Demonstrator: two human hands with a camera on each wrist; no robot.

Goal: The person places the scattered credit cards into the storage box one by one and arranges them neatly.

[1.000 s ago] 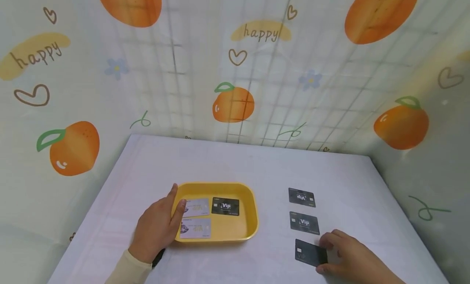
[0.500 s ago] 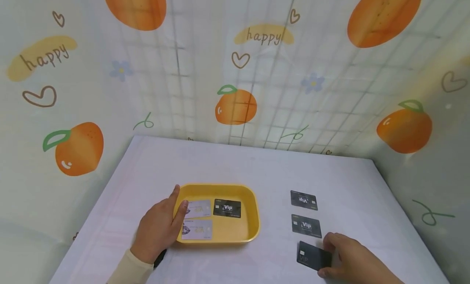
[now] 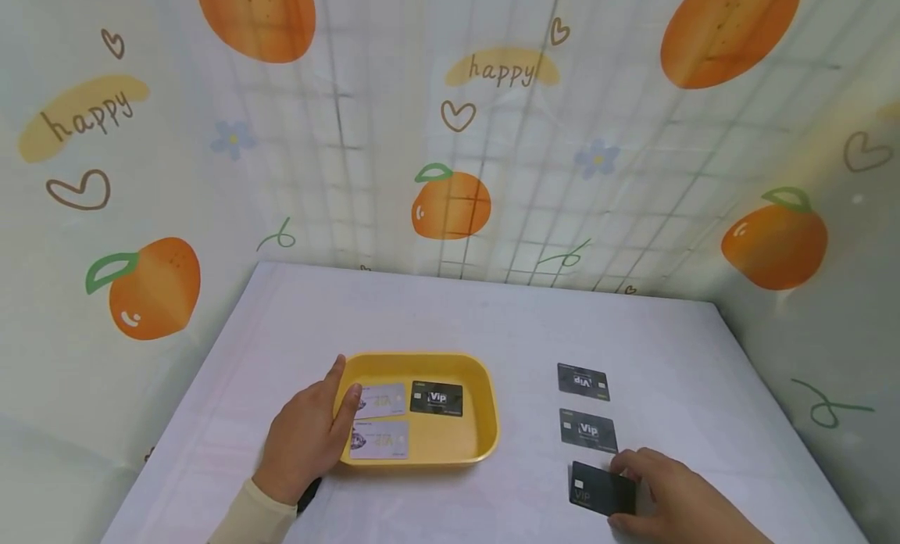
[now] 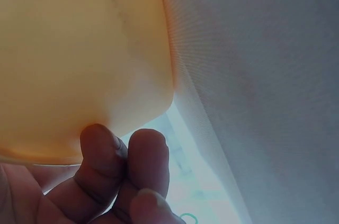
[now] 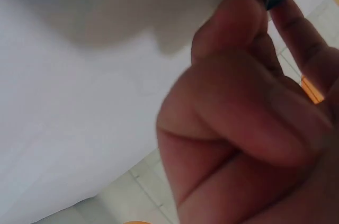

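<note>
Yellow marks the head view's near middle: a shallow yellow tray [image 3: 450, 444] on the white table [image 3: 478, 317]. Inside it, a black card [image 3: 437, 399] lies toward two o'clock, an upper pale card [image 3: 383, 400] just above nine, and a lower pale card [image 3: 380, 440] toward eight; the pale cards' print is faint. The left hand [image 3: 301, 442] grips the tray's nine o'clock side, thumb over the rim, hiding much of that edge and the upper pale card's left end. A black item [image 3: 309, 495] is mostly hidden behind that wrist.

Toward the tray's four o'clock, the right hand [image 3: 668, 493] pinches the held card [image 3: 596, 488], bent fingers above and thumb below, covering its right end. Whether that card touches the table is hard to tell. Toward twelve o'clock from it lie the middle card [image 3: 587, 430] and the far card [image 3: 583, 382], the latter's lettering upside down.

From the left wrist, the tray runs out of view toward ten o'clock; curled fingertips [image 4: 99, 142] meet it toward six, their pressure unclear.

From the right wrist, bent fingers loom toward four o'clock; the held card is a blurred sliver toward one, cut by the top edge.
</note>
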